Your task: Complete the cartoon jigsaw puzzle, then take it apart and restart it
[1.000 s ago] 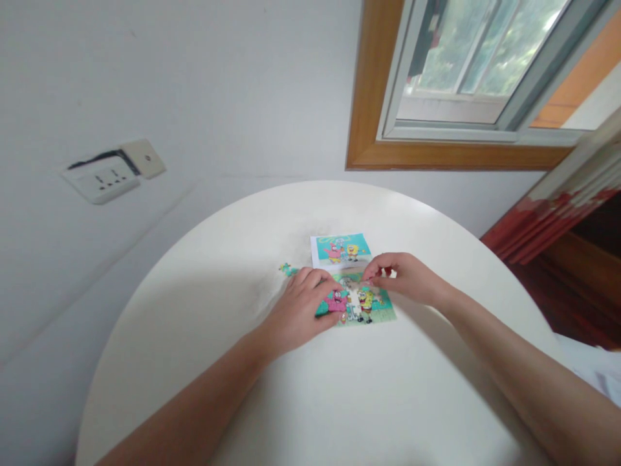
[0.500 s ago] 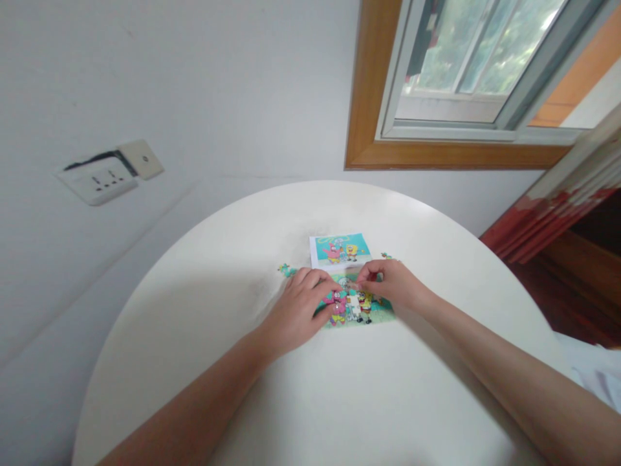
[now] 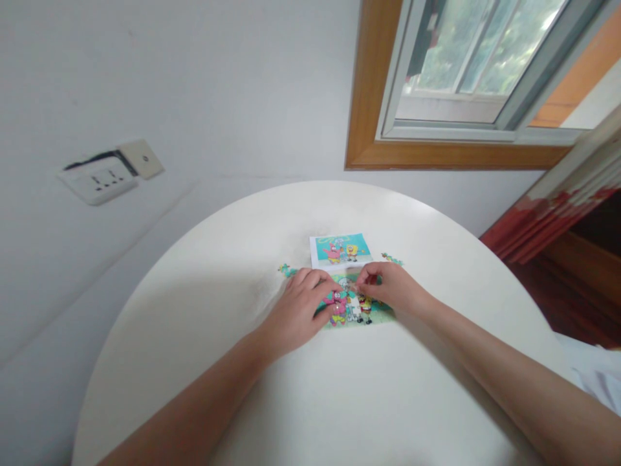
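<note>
A colourful cartoon jigsaw puzzle (image 3: 338, 318) lies on the round white table, with a white gap near its middle. My left hand (image 3: 298, 310) rests over the puzzle's left side, fingers stretched and thumb apart, hiding that part. At the upper right of the puzzle, my right hand (image 3: 392, 285) pinches what looks like a small puzzle piece (image 3: 354, 287) between thumb and index finger; the fingertips partly cover it. Just behind the puzzle is a picture card (image 3: 342, 249) showing similar cartoon figures.
Loose puzzle pieces lie on the table (image 3: 334, 401) beyond each hand, some at the left (image 3: 285, 269) and some at the right (image 3: 391, 259). A wall with a socket (image 3: 104, 180) and a wood-framed window (image 3: 356, 152) stands behind. A curtain (image 3: 533, 226) hangs at right.
My right hand has shifted very slightly down, with its pinch kept over the same part of the puzzle. My left hand stays in place.
</note>
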Action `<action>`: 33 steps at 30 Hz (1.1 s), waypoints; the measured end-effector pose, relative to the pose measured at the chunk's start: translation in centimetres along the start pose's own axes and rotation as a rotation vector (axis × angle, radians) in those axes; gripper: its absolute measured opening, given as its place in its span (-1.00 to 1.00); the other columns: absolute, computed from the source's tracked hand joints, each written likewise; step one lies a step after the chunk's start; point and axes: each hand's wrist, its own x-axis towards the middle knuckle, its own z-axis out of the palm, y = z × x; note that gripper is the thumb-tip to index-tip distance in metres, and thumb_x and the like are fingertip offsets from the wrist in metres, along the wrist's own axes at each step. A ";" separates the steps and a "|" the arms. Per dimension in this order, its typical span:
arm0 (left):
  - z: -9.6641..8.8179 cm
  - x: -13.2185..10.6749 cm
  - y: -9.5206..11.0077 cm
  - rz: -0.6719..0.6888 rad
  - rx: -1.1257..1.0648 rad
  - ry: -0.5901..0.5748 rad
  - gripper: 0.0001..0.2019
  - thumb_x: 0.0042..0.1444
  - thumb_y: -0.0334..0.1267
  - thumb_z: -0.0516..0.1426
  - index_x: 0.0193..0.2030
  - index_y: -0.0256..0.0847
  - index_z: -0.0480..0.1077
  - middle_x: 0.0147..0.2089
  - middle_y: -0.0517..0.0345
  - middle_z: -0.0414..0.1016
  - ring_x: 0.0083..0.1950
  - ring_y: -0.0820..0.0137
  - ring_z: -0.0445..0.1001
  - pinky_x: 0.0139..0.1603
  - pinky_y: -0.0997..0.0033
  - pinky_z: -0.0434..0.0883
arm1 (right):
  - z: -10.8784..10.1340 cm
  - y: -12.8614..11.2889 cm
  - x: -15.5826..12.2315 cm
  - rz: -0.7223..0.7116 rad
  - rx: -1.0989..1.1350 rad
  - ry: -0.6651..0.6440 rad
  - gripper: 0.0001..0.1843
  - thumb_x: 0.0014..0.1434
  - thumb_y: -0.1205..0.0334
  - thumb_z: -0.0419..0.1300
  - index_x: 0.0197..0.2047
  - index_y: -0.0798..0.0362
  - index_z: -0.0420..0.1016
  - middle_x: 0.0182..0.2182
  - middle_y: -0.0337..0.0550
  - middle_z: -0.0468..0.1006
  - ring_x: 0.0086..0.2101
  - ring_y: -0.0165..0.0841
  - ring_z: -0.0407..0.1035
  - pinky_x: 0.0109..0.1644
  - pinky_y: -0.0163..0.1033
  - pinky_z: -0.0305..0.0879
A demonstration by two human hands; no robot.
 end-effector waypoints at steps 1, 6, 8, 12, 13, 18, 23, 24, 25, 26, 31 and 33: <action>0.0 0.0 0.0 -0.003 0.001 -0.002 -0.78 0.20 -0.20 0.11 -0.02 -0.08 0.41 -0.02 0.09 0.37 0.06 0.21 0.24 0.11 0.15 0.24 | -0.1 0.0 0.0 -0.002 0.000 0.002 -0.89 0.01 0.21 0.20 -0.45 0.07 0.49 -0.53 -0.27 0.50 -0.49 -0.44 0.32 -0.39 -0.34 0.21; 0.0 0.0 0.0 -0.004 0.005 -0.006 -0.79 0.20 -0.21 0.12 -0.03 -0.08 0.40 0.00 0.09 0.37 0.07 0.21 0.24 0.11 0.15 0.24 | -0.7 0.7 0.3 0.027 -0.018 0.063 -0.89 0.03 0.25 0.17 -0.41 0.06 0.53 -0.49 -0.24 0.53 -0.44 -0.40 0.34 -0.34 -0.31 0.21; 0.1 -0.1 0.0 -0.001 0.002 0.000 -0.79 0.19 -0.22 0.12 -0.02 -0.07 0.40 0.00 0.09 0.37 0.07 0.22 0.24 0.11 0.16 0.24 | -0.9 1.0 0.5 0.024 -0.038 0.087 -0.87 0.05 0.26 0.16 -0.40 0.05 0.55 -0.48 -0.23 0.54 -0.43 -0.39 0.34 -0.33 -0.29 0.20; 0.2 -0.1 -0.2 0.012 0.002 0.007 -0.78 0.20 -0.22 0.11 -0.02 -0.08 0.39 0.00 0.08 0.37 0.07 0.21 0.25 0.11 0.15 0.24 | -1.3 1.6 0.9 0.005 -0.057 0.136 -0.84 0.07 0.18 0.18 -0.40 0.06 0.55 -0.49 -0.21 0.54 -0.46 -0.39 0.32 -0.35 -0.28 0.18; 0.2 -0.1 -0.2 0.014 0.004 0.008 -0.78 0.20 -0.22 0.11 -0.02 -0.08 0.39 0.00 0.08 0.37 0.06 0.21 0.25 0.11 0.15 0.24 | -1.5 1.7 1.0 0.004 -0.056 0.159 -0.83 0.08 0.16 0.18 -0.40 0.06 0.54 -0.49 -0.21 0.54 -0.46 -0.40 0.32 -0.35 -0.29 0.17; 0.2 0.0 -0.3 0.010 0.004 0.007 -0.78 0.20 -0.21 0.10 -0.01 -0.08 0.39 0.01 0.07 0.37 0.06 0.21 0.26 0.11 0.15 0.25 | -4.0 3.1 1.3 0.020 -0.058 0.355 -0.79 0.07 0.10 0.18 -0.36 0.07 0.54 -0.44 -0.18 0.57 -0.45 -0.40 0.34 -0.35 -0.30 0.16; 0.2 -0.1 0.0 0.009 -0.006 0.008 -0.78 0.21 -0.18 0.09 -0.02 -0.07 0.40 0.01 0.08 0.37 0.06 0.22 0.27 0.10 0.17 0.26 | -5.5 4.6 1.4 0.087 -0.037 0.447 -0.74 0.05 0.07 0.19 -0.37 0.09 0.55 -0.50 -0.16 0.55 -0.48 -0.39 0.34 -0.39 -0.29 0.15; 0.2 -0.1 0.0 0.007 -0.007 0.020 -0.79 0.21 -0.20 0.10 -0.03 -0.07 0.41 0.01 0.09 0.37 0.07 0.22 0.26 0.11 0.16 0.26 | -5.4 4.7 1.5 0.091 -0.026 0.439 -0.74 0.04 0.07 0.19 -0.37 0.09 0.54 -0.50 -0.16 0.55 -0.48 -0.40 0.34 -0.39 -0.29 0.15; 0.2 0.0 0.0 0.001 -0.005 0.042 -0.80 0.20 -0.24 0.10 -0.04 -0.08 0.42 0.01 0.08 0.36 0.07 0.22 0.26 0.11 0.16 0.25 | -5.3 4.8 1.6 0.091 -0.022 0.431 -0.74 0.04 0.07 0.19 -0.38 0.09 0.54 -0.51 -0.17 0.55 -0.49 -0.40 0.34 -0.39 -0.29 0.15; 0.1 0.0 -0.1 -0.009 -0.001 0.075 -0.81 0.20 -0.28 0.09 -0.06 -0.09 0.42 0.01 0.08 0.36 0.08 0.22 0.25 0.11 0.15 0.25 | -5.1 4.9 1.7 0.087 -0.024 0.424 -0.75 0.04 0.07 0.19 -0.38 0.09 0.55 -0.50 -0.17 0.55 -0.49 -0.40 0.34 -0.39 -0.29 0.15; -0.7 0.3 -1.4 -0.112 0.016 0.314 -0.81 0.22 -0.36 0.01 -0.15 -0.16 0.43 -0.12 0.06 0.37 0.00 0.24 0.28 0.06 0.15 0.25 | -4.5 5.6 2.3 0.073 -0.057 0.488 -0.75 0.07 0.11 0.17 -0.35 0.09 0.58 -0.47 -0.12 0.57 -0.45 -0.35 0.37 -0.35 -0.25 0.19; -0.9 0.3 -2.0 -0.156 0.011 0.369 -0.82 0.22 -0.36 0.01 -0.16 -0.16 0.43 -0.15 0.08 0.37 -0.03 0.26 0.30 0.05 0.16 0.25 | -4.4 5.9 2.4 0.084 -0.052 0.521 -0.74 0.09 0.12 0.17 -0.32 0.11 0.60 -0.46 -0.08 0.58 -0.45 -0.33 0.38 -0.35 -0.22 0.21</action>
